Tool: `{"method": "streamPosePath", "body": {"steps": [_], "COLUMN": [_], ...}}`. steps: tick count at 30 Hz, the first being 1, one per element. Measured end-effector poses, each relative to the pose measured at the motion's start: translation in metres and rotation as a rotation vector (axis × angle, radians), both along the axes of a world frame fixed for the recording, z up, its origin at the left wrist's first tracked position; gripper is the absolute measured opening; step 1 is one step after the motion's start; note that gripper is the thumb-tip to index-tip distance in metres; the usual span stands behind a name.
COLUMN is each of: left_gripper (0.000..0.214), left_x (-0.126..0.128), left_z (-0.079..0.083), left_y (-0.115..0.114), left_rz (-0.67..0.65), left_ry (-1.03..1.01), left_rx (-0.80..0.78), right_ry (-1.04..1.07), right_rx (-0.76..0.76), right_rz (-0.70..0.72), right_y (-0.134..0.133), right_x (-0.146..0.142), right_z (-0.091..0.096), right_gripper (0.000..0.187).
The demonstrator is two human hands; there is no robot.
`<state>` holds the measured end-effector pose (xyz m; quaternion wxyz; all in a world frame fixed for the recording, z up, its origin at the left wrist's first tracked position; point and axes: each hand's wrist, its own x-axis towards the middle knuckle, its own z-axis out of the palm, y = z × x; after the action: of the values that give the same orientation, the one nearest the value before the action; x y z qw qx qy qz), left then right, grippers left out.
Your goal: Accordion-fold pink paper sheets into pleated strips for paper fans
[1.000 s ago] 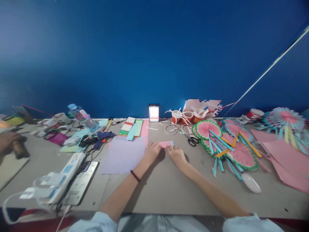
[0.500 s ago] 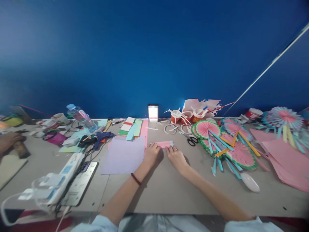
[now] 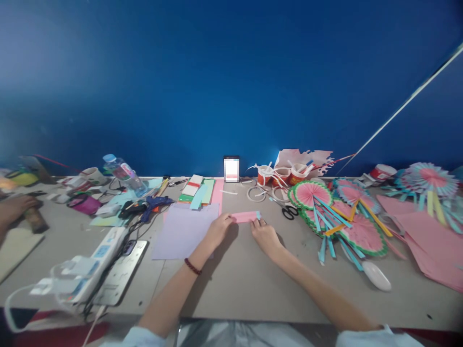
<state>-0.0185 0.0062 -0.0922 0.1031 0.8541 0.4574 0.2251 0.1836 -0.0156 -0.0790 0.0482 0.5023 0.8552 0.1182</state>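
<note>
A narrow pink folded paper strip (image 3: 244,217) with a light blue right end lies low over the grey table in front of me. My left hand (image 3: 218,230) is closed on its left end, thumb and fingers together. At the strip's lower right edge, my right hand (image 3: 266,237) pinches it near the blue end. How many layers the strip has, I cannot tell. Just left of my left hand is a lilac paper sheet (image 3: 183,231), flat on the table. Black-handled scissors (image 3: 289,212) lie right of the strip, apart from my hands.
Pink and green pleated paper fans (image 3: 361,231) lie at right, near a white spoon-like piece (image 3: 376,276) and pink sheets (image 3: 427,241). Red cups (image 3: 265,177) stand behind. At left are a glue gun (image 3: 154,207), phone (image 3: 123,274), power strip (image 3: 103,260), bottle (image 3: 125,173) and another person's hand (image 3: 16,209).
My left hand has slid slightly left and down along the strip, so more of the pink shows between my hands. My right hand stays nearly in place. The view has shifted a little.
</note>
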Motion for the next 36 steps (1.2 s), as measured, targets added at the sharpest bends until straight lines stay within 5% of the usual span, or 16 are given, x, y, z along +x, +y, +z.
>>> {"method": "streamPosePath", "body": {"steps": [10,26,36], "left_gripper": [0.021,0.017,0.016], "left_x": [-0.013,-0.007,0.005], "left_z": [0.008,-0.006,-0.015], "left_y": [0.007,-0.003,-0.015], "left_rz": [-0.037,0.047,0.040], "left_ry": [0.152,0.122,0.315], "left_rx": [0.037,0.180,0.334], "right_ry": [0.049,0.073,0.069], "right_rx": [0.003,0.001,0.016], "right_rz": [-0.013,-0.033,-0.025], "right_y": [0.001,-0.002,-0.002], "right_x": [0.002,0.002,0.002], "right_z": [-0.005,-0.002,-0.005], "right_gripper": [0.040,0.042,0.043]}}
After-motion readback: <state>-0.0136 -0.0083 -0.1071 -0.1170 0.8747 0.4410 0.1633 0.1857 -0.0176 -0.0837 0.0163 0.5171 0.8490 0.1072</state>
